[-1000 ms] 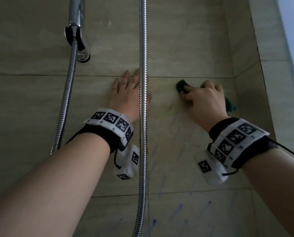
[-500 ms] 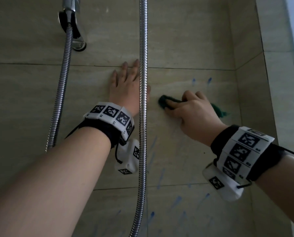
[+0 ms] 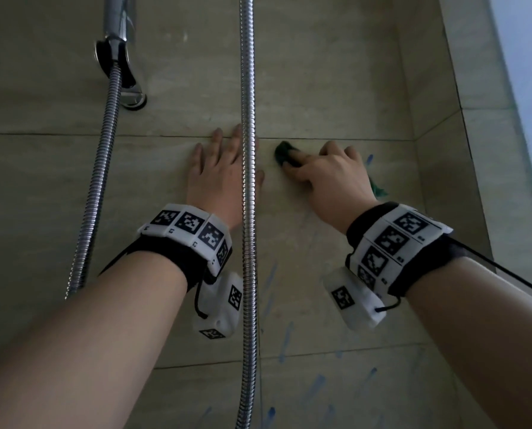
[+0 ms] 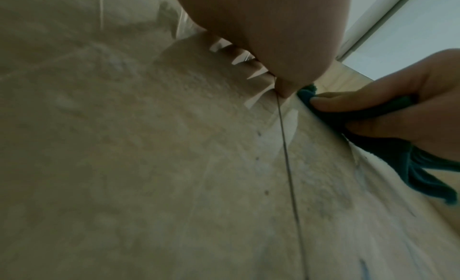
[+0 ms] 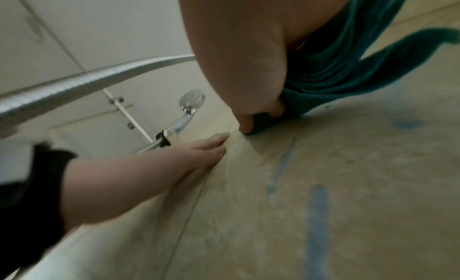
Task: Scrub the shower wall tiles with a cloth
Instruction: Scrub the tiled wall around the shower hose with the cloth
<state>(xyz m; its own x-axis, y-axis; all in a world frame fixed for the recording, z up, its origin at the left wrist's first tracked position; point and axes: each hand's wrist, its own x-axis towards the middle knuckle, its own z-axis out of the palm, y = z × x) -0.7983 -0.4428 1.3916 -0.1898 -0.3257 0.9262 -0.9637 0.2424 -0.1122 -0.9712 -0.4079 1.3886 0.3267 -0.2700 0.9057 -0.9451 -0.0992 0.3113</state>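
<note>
- While the scrub is mid-wall, the nearest dirt is low: blue streaks (image 3: 284, 335) on the wall tiles (image 3: 335, 274) lie below both wrists, nearer the camera than the cloth.
- Wrist bands (image 3: 394, 239) with printed markers sit on both forearms; both arms reach up and away to the wall.
- Shower hose (image 3: 248, 212) hangs straight down between the two hands, crossing in front of the left hand's thumb side.
- Left hand (image 3: 218, 178) lies flat on the tile, fingers straight and spread, pointing up to the grout line; it holds nothing, looks like a brace.
- Right hand (image 3: 329, 178) is just right of the hose, knuckles up, fingers curled over the green cloth (image 3: 283, 151) and pressing it on the tile.
- Cloth is bunched: its front wad pokes out past the fingertips to the upper left, just under the horizontal grout line (image 3: 335, 139); a loose tail (image 5: 373, 54) trails out the far side of the palm, to the right.
- Key relation: cloth's long axis runs left-right under the palm, and one blue mark (image 3: 369, 158) sits just right of the knuckles, so my guess is the next stroke goes right or down; the right hand is the nearer one for it.
- Farther up left, a second hose (image 3: 103, 168) runs to a chrome fitting (image 3: 120, 60).
</note>
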